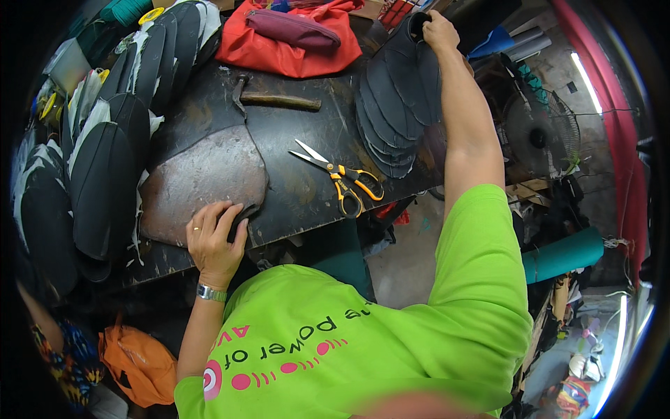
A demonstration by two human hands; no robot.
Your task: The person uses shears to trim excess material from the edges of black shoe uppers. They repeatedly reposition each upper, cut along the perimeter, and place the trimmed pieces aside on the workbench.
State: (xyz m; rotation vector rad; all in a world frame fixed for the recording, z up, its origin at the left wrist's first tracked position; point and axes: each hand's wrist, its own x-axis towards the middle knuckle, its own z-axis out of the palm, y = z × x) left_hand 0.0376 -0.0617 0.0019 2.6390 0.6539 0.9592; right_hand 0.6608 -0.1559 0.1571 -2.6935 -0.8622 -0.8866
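My left hand (pixel 215 241) rests at the near edge of a worn brown slab (pixel 206 174) on the dark table. Between its thumb and fingers is a small black piece (pixel 244 214), mostly hidden. At the far right of the table, my right hand (pixel 441 31) is closed on the far end of a black sole-shaped piece (pixel 417 26), which curls up there. That piece belongs to a fanned stack of black sole-shaped pieces (pixel 391 105). Scissors (pixel 342 181) with orange and black handles lie half open between my hands. Beyond the slab lies a hammer (pixel 279 101) with a wooden handle.
Overlapping stacks of black sole-shaped pieces (pixel 105 188) with white edges cover the table's left side. A red bag (pixel 289 59) bearing a maroon pouch (pixel 293 29) lies at the back. To the right stand a fan (pixel 541 136) and a green roll (pixel 564 255). An orange bag (pixel 138 363) sits low left.
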